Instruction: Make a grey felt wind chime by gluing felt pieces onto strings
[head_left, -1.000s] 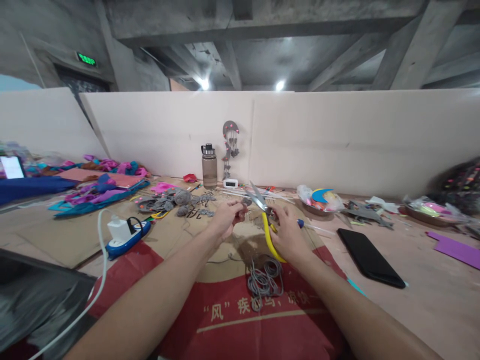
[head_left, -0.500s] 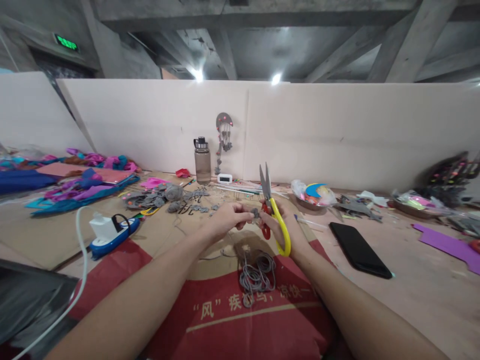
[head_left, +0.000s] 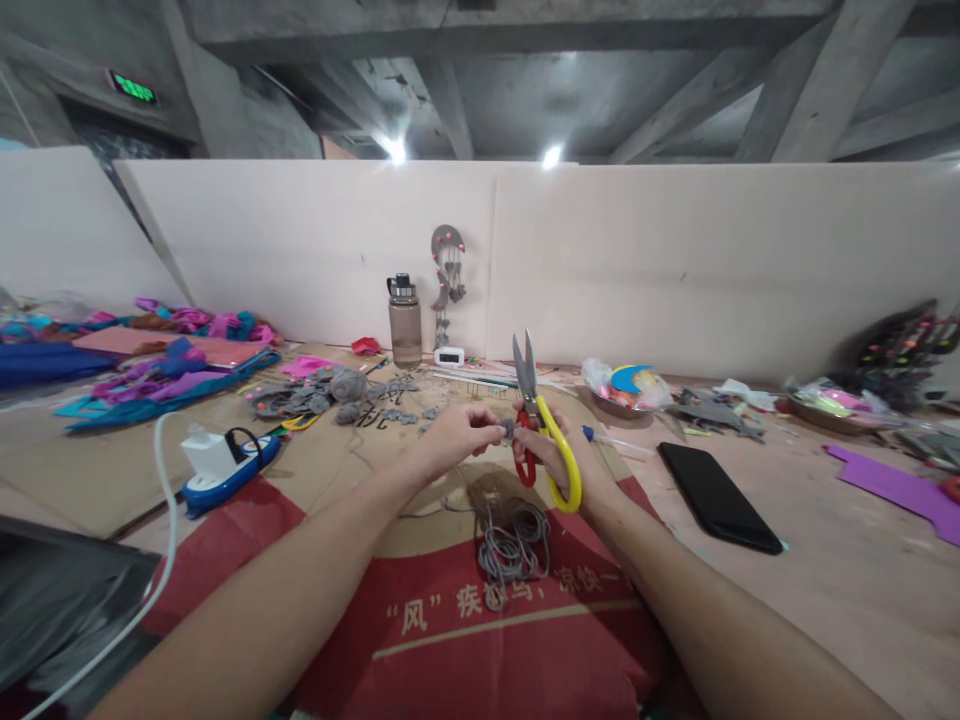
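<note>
Between the fingertips of both hands is a small grey piece (head_left: 507,429), too small to make out clearly. My left hand (head_left: 463,436) pinches it from the left with thumb and fingers closed. My right hand (head_left: 564,448) carries scissors (head_left: 555,440) with one yellow and one red handle, their blades pointing up and slightly apart. The right fingertips also meet the grey piece. Below the hands, a loose tangle of grey cord (head_left: 513,545) lies on the red and tan cardboard (head_left: 420,600).
A water bottle (head_left: 406,320) and a small white clock (head_left: 449,357) stand at the back near a grey hanging ornament (head_left: 448,262). A black phone (head_left: 720,498) lies to the right. On the left are a blue power strip (head_left: 229,475), grey felt pieces (head_left: 300,392) and coloured scraps (head_left: 165,375).
The scissors have tilted and shifted slightly left with my right hand, and the red handle shows more. My left hand has barely moved. The hanging ornament has turned slightly.
</note>
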